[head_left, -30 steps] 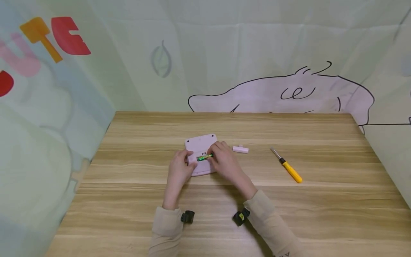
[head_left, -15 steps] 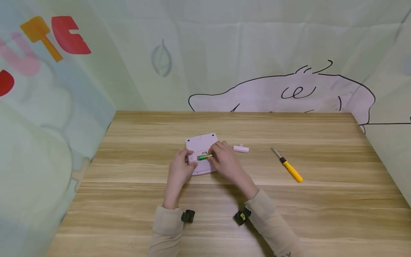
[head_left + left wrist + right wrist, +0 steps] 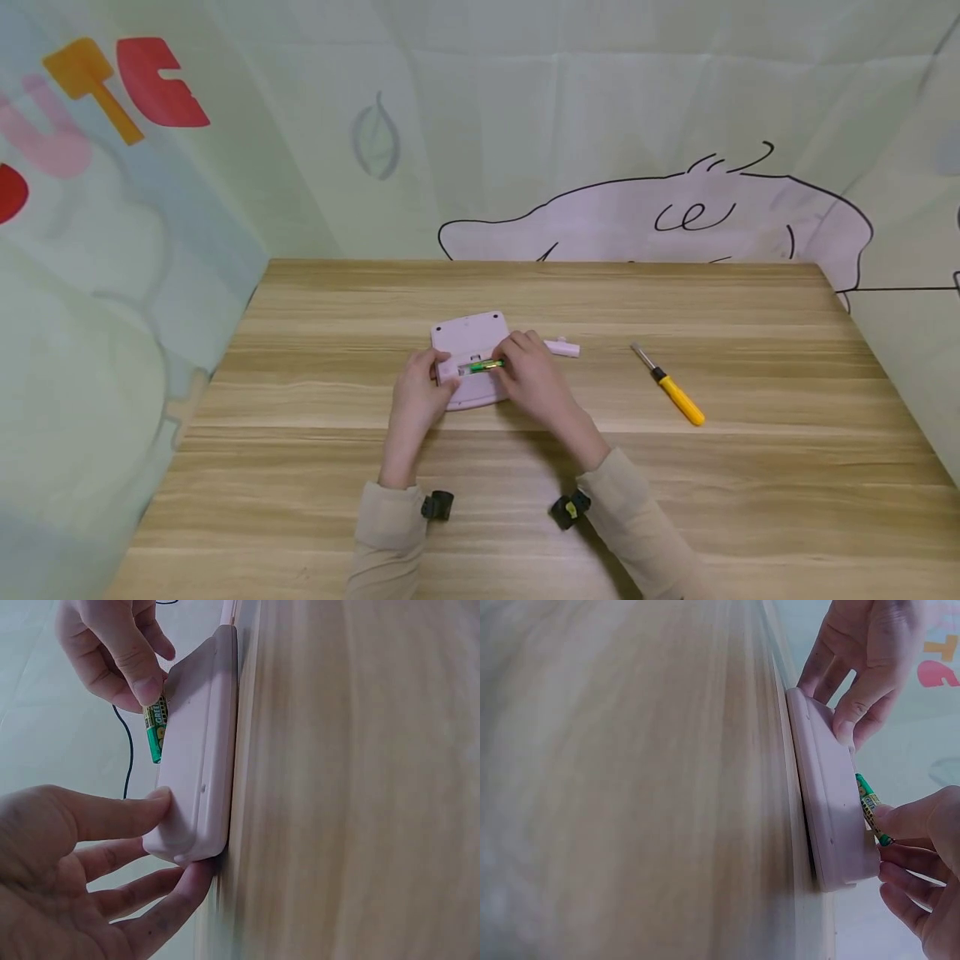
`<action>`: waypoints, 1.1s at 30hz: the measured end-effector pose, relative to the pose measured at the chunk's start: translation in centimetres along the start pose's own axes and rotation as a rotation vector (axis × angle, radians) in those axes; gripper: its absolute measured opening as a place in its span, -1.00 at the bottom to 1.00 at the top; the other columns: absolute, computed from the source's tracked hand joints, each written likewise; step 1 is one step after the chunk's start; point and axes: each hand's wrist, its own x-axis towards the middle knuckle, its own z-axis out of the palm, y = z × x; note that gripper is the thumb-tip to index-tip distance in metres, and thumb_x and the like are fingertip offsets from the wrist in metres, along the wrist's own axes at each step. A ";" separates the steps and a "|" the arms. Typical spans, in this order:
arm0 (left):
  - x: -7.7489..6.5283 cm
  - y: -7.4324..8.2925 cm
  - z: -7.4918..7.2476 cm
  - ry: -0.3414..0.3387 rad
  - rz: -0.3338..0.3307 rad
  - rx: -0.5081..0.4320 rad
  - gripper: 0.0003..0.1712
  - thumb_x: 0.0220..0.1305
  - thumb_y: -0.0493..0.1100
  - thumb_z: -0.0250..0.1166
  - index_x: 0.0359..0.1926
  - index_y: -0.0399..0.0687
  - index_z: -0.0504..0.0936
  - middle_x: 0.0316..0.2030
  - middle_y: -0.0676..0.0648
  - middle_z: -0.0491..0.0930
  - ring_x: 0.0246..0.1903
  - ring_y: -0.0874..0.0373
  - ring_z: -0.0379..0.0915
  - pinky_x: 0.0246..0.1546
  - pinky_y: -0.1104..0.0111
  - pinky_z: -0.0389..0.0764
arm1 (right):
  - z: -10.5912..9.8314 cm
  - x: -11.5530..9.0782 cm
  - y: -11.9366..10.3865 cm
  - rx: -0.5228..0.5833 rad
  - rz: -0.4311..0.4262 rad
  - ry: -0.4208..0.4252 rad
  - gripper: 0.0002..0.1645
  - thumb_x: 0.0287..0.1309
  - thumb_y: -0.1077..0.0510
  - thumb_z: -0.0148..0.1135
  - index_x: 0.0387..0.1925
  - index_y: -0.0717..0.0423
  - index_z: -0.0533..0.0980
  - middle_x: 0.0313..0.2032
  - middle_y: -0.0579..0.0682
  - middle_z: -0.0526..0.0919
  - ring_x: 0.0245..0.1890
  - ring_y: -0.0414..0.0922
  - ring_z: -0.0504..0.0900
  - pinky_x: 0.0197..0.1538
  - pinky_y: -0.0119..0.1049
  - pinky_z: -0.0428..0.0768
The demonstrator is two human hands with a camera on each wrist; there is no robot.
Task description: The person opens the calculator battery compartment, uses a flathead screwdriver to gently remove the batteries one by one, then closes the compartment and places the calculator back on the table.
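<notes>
A pale pink device [image 3: 468, 335], shaped like a desk calculator, lies back up on the table, its battery slot uncovered. My left hand [image 3: 418, 393] grips its left edge, thumb on the back face and fingers at the side. Between thumb and fingers of my right hand [image 3: 536, 382] I pinch a green and yellow battery [image 3: 486, 366] by its right end. In the left wrist view that battery [image 3: 155, 731] stands out from the device's back; in the right wrist view the battery [image 3: 869, 804] is tilted, its far end lifted from the slot.
A small pink battery cover [image 3: 564, 348] lies just right of the device, partly behind my right hand. Further right rests a screwdriver [image 3: 678, 400] with a yellow handle. The wooden table [image 3: 337, 308] meets a printed cloth backdrop [image 3: 495, 125] at its far edge.
My right hand has shifted slightly right with the battery, whose left end has moved away from the slot's left end. My left hand keeps its hold on the device.
</notes>
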 end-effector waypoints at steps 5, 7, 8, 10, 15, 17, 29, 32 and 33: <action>0.0 -0.1 0.0 0.003 0.004 0.002 -0.54 0.12 -0.23 0.37 0.07 -0.24 0.56 -0.05 -0.23 0.50 -0.10 -0.06 0.41 0.00 0.11 0.47 | -0.1 -0.2 0.0 0.009 0.019 0.004 -0.82 0.04 0.22 0.37 -0.27 0.12 0.58 -0.25 0.00 0.63 -0.21 -0.07 0.48 -0.06 -0.23 0.48; 0.0 -0.1 0.0 0.003 0.002 0.003 -0.54 0.12 -0.23 0.36 0.07 -0.24 0.56 -0.04 -0.24 0.51 -0.09 -0.06 0.42 0.01 0.10 0.47 | -0.2 -0.4 0.0 0.012 0.029 0.004 -0.82 0.05 0.22 0.36 -0.26 0.13 0.58 -0.25 0.01 0.63 -0.22 -0.07 0.49 -0.07 -0.22 0.47; 0.0 -0.1 0.0 0.002 0.001 0.004 -0.54 0.12 -0.23 0.36 0.07 -0.24 0.56 -0.04 -0.24 0.51 -0.08 -0.07 0.42 0.02 0.09 0.46 | -0.3 -0.4 0.0 0.015 0.033 0.006 -0.82 0.06 0.22 0.36 -0.26 0.13 0.58 -0.25 0.01 0.63 -0.22 -0.07 0.49 -0.07 -0.22 0.47; 0.0 -0.1 0.1 0.002 -0.001 0.005 -0.54 0.12 -0.24 0.36 0.08 -0.24 0.56 -0.03 -0.24 0.51 -0.07 -0.07 0.42 0.03 0.09 0.46 | -0.4 -0.5 0.0 0.019 0.041 0.013 -0.82 0.06 0.22 0.35 -0.26 0.14 0.58 -0.26 0.01 0.64 -0.23 -0.08 0.49 -0.08 -0.22 0.48; 0.1 -0.1 0.1 0.005 0.001 0.005 -0.54 0.11 -0.24 0.36 0.07 -0.25 0.56 -0.04 -0.25 0.50 -0.09 -0.06 0.41 0.02 0.10 0.46 | -0.6 -0.9 0.2 0.026 0.042 0.032 -0.81 0.06 0.24 0.36 -0.25 0.13 0.57 -0.28 0.01 0.65 -0.27 -0.09 0.48 -0.11 -0.24 0.48; 0.1 -0.1 0.1 0.006 0.003 0.008 -0.54 0.11 -0.24 0.37 0.07 -0.25 0.56 -0.04 -0.24 0.51 -0.10 -0.06 0.40 0.01 0.10 0.46 | -0.6 -1.0 0.3 0.018 0.037 0.037 -0.80 0.05 0.24 0.36 -0.23 0.13 0.59 -0.27 0.01 0.65 -0.27 -0.09 0.49 -0.12 -0.24 0.48; 0.0 0.0 0.1 0.000 0.003 0.009 -0.54 0.13 -0.24 0.36 0.08 -0.25 0.55 -0.05 -0.24 0.50 -0.11 -0.04 0.40 -0.02 0.13 0.47 | -1.2 -1.6 0.6 -0.061 0.035 0.005 -0.78 0.05 0.16 0.39 -0.21 0.07 0.64 -0.26 -0.05 0.67 -0.20 -0.07 0.53 -0.12 -0.18 0.44; 0.0 0.0 0.1 -0.002 0.001 0.008 -0.54 0.13 -0.24 0.36 0.08 -0.25 0.55 -0.06 -0.24 0.50 -0.11 -0.05 0.40 -0.02 0.13 0.47 | -1.3 -1.7 0.7 -0.080 0.045 -0.012 -0.77 0.06 0.14 0.38 -0.19 0.06 0.63 -0.25 -0.05 0.67 -0.19 -0.07 0.54 -0.12 -0.18 0.44; 0.0 0.0 0.1 -0.002 0.000 0.007 -0.54 0.13 -0.25 0.36 0.08 -0.25 0.55 -0.05 -0.24 0.50 -0.11 -0.05 0.40 -0.01 0.12 0.47 | -1.3 -1.8 0.7 -0.084 0.049 -0.016 -0.77 0.07 0.14 0.38 -0.19 0.05 0.63 -0.25 -0.06 0.67 -0.19 -0.08 0.54 -0.12 -0.18 0.45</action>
